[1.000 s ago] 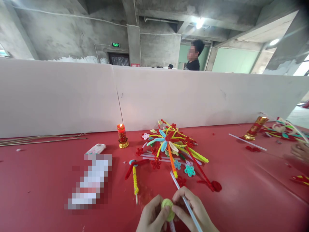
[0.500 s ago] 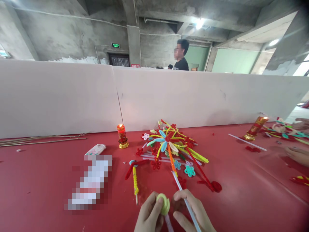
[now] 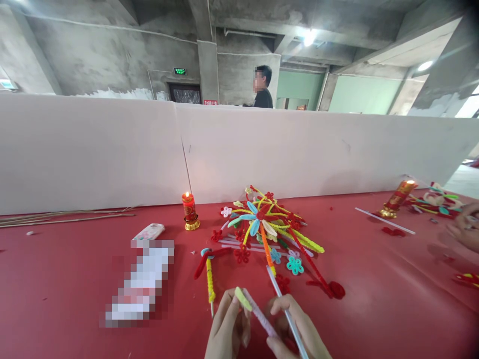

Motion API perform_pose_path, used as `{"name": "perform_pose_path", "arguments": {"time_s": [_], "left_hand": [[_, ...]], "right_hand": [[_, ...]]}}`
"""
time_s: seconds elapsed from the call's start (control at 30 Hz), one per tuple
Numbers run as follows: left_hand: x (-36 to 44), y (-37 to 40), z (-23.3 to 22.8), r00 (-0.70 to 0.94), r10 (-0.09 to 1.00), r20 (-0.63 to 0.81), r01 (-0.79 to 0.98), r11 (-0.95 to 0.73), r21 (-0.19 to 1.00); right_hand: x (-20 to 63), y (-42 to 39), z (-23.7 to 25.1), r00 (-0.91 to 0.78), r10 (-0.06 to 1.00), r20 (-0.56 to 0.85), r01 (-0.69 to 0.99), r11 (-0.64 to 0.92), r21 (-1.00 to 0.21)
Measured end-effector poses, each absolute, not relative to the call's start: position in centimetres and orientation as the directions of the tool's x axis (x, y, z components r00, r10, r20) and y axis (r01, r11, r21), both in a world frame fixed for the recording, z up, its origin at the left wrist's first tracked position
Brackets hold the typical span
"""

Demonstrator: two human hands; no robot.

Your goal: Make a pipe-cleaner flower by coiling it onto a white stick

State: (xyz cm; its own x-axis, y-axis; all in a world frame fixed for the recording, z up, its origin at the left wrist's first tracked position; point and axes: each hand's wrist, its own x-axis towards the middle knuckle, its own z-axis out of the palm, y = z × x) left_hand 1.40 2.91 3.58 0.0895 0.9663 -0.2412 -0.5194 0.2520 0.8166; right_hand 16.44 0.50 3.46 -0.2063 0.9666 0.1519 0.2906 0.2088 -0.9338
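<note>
A white partition wall runs across the whole view, and in front of it spreads the red counter. Beyond the wall a person in a dark top stands in a bare concrete room. At the middle of the counter lies a heap of pipe-cleaner flowers in red, yellow, blue, teal and white, with a few white sticks under it. To its left a blurred white packet lies flat, with a small patterned pouch just behind it. Thin brown rods lie along the foot of the wall at far left. A co-worker's hand shows at the right edge, near a second pile of flowers and a tilted red and gold candle. A lit red candle on a gold base stands upright left of the heap. A yellow and red pipe-cleaner piece lies in front of it.

At the bottom edge, the left hand pinches a yellow-green coiled disc on a pale pink fuzzy stem, held above the counter. The right hand, close beside it, is closed on a white stick that slants up toward the heap; its lower fingers look to touch the stem
</note>
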Motion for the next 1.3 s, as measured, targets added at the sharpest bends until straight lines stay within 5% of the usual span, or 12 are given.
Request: {"name": "perform_pose_path", "arguments": {"time_s": [0.2,0.43,1.3], "left_hand": [[1.3,3.1,3.4,0.176,0.974,-0.143,-0.526,0.216,0.823],[1.1,3.0,2.9,0.180,0.971,-0.156,-0.467,0.224,0.855],[1.2,3.2,2.7,0.114,0.980,-0.163,-0.470,0.198,0.860]], "right_hand": [[16.4,0.9,4.1,-0.115,0.917,0.381,0.358,0.396,-0.846],[16.6,1.3,4.1,-0.150,0.904,0.401,0.483,0.421,-0.767],[16.3,1.2,4.5,-0.258,0.845,0.468,0.524,0.529,-0.667]]}}
